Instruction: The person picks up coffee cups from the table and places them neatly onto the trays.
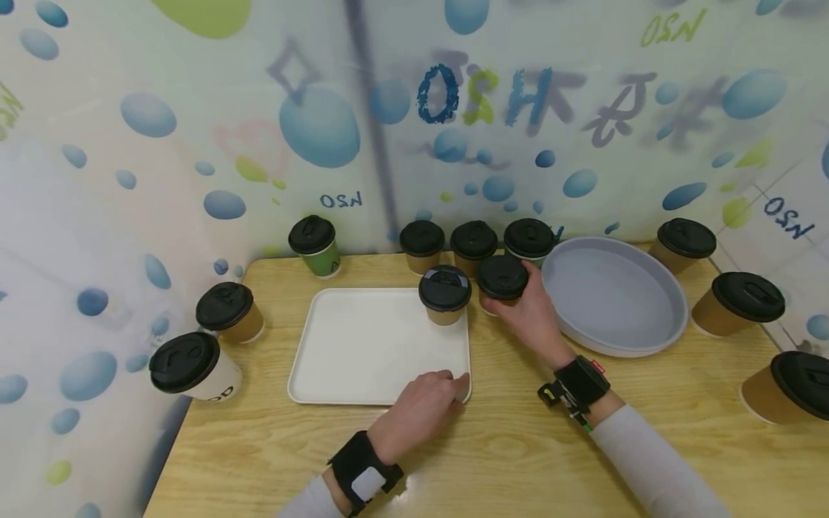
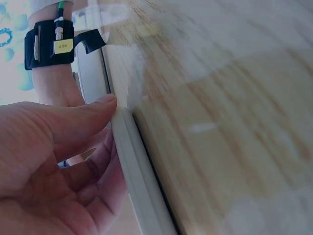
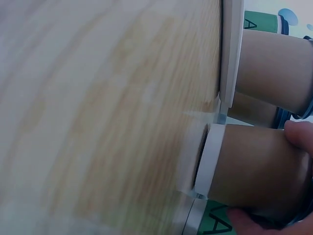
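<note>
My right hand grips a brown paper cup with a black lid, thumb and fingers around its sides, just right of the white tray. In the right wrist view the held cup's white base band is close over the wooden table. Another brown lidded cup stands upright on the tray's right edge area. My left hand is at the tray's near right corner; in the left wrist view its thumb and curled fingers pinch the tray rim.
Behind the tray stand two brown cups and a green cup; another green cup is farther left. A round grey tray lies right of my right hand. Several lidded cups line both sides. A patterned curtain hangs behind.
</note>
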`<move>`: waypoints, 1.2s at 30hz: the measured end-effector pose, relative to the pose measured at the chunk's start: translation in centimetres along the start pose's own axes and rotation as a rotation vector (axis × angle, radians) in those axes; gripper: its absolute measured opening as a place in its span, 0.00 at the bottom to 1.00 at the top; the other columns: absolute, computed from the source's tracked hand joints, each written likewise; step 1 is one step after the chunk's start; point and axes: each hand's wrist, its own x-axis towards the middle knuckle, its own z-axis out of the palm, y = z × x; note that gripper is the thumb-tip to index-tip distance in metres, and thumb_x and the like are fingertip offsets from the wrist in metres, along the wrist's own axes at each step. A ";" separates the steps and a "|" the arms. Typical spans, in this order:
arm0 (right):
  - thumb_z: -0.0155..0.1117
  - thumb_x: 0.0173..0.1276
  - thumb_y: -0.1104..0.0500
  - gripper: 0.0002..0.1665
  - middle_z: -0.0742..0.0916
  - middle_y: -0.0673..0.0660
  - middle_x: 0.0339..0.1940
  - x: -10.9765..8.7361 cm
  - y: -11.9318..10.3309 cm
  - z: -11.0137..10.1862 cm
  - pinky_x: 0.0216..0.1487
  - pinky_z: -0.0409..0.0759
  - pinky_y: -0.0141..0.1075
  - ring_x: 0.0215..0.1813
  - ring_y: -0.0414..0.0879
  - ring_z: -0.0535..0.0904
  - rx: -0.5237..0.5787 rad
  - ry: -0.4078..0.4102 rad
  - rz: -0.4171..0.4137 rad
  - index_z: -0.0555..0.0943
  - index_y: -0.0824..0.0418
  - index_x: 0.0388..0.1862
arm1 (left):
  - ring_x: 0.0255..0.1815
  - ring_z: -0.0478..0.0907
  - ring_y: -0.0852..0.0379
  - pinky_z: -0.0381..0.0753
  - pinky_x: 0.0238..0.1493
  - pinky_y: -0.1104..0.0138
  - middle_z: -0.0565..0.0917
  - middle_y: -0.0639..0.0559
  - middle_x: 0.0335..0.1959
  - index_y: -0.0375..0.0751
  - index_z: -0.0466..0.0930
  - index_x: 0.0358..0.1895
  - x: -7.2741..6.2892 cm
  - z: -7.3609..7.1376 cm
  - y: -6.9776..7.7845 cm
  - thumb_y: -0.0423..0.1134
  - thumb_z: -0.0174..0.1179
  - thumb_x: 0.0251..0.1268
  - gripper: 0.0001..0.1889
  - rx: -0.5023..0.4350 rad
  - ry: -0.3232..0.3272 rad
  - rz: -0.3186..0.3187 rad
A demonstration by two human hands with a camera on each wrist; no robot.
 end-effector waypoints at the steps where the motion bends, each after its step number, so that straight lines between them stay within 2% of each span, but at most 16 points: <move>1: 0.79 0.62 0.46 0.64 0.70 0.73 0.75 -0.1 0.0 -0.1 0.69 0.67 0.62 0.73 0.68 0.68 0.004 -0.001 -0.001 0.49 0.65 0.83 | 0.27 0.78 0.60 0.72 0.22 0.72 0.80 0.52 0.27 0.43 0.84 0.48 0.0 0.0 0.0 0.35 0.72 0.65 0.11 0.000 -0.002 -0.001; 5: 0.79 0.62 0.44 0.64 0.70 0.72 0.75 -0.5 0.1 -0.6 0.69 0.67 0.63 0.73 0.68 0.68 0.003 -0.006 -0.003 0.49 0.64 0.83 | 0.28 0.79 0.60 0.73 0.23 0.72 0.81 0.52 0.29 0.42 0.84 0.53 0.2 0.1 0.0 0.35 0.71 0.66 0.14 0.001 -0.006 -0.005; 10: 0.78 0.61 0.41 0.64 0.71 0.71 0.75 -1.3 -0.1 -1.2 0.68 0.68 0.64 0.73 0.68 0.69 -0.006 -0.001 -0.017 0.51 0.62 0.83 | 0.29 0.79 0.60 0.73 0.24 0.73 0.81 0.52 0.29 0.41 0.84 0.54 0.2 0.2 -0.1 0.34 0.71 0.66 0.15 -0.008 0.001 0.000; 21: 0.79 0.61 0.42 0.64 0.71 0.73 0.74 -2.9 -0.9 -2.3 0.66 0.69 0.65 0.72 0.69 0.70 -0.030 -0.014 -0.050 0.51 0.64 0.82 | 0.26 0.74 0.65 0.70 0.25 0.74 0.78 0.56 0.27 0.44 0.84 0.43 0.4 0.2 -0.2 0.36 0.73 0.65 0.07 -0.104 -0.015 -0.025; 28: 0.79 0.61 0.44 0.63 0.71 0.73 0.74 -3.6 -1.2 -2.7 0.65 0.70 0.64 0.71 0.69 0.71 -0.032 -0.020 -0.053 0.52 0.63 0.82 | 0.24 0.68 0.65 0.68 0.25 0.73 0.72 0.60 0.22 0.43 0.85 0.38 0.0 -0.6 -0.8 0.36 0.70 0.66 0.03 -0.239 -0.028 -0.076; 31: 0.80 0.61 0.45 0.62 0.72 0.73 0.73 -3.8 -1.3 -2.7 0.65 0.70 0.64 0.71 0.69 0.71 -0.023 -0.030 -0.056 0.52 0.63 0.81 | 0.27 0.70 0.65 0.70 0.28 0.73 0.76 0.59 0.25 0.42 0.88 0.39 -0.3 -0.8 -1.1 0.36 0.71 0.65 0.03 -0.254 -0.039 -0.074; 36: 0.82 0.59 0.47 0.63 0.72 0.73 0.72 -4.0 -1.3 -2.6 0.66 0.71 0.64 0.71 0.68 0.71 -0.005 -0.055 -0.074 0.54 0.63 0.81 | 0.38 0.80 0.64 0.79 0.40 0.72 0.85 0.55 0.36 0.42 0.92 0.44 -0.9 -0.8 -1.4 0.34 0.72 0.65 0.06 -0.244 -0.047 -0.033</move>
